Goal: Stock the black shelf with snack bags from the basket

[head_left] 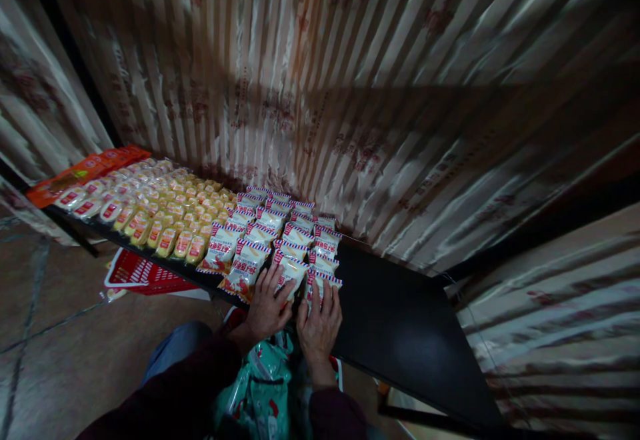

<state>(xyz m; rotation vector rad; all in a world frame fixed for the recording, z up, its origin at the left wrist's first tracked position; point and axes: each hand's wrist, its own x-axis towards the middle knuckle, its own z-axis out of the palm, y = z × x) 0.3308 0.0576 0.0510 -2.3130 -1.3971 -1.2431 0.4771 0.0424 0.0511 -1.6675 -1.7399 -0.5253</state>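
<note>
Rows of white snack packets (260, 235) with striped edges stand on a black shelf (400, 333). My left hand (270, 303) rests its spread fingers on a front packet (290, 272). Beside it, my right hand (320, 320) lies with fingers stretched over the front packet of the rightmost row (324, 281). Both hands touch the packets from the near side, and neither is wrapped round one. The lower parts of these two packets are partly hidden by my fingers.
Yellow wrapped cakes (165, 217), white wrapped cakes (111, 210) and orange bags (85, 173) fill the shelf's left. Below are a red basket (145, 273) and green packages (263, 387). Pleated sheeting (350, 107) hangs behind, and a dark post (75, 53) stands at the left.
</note>
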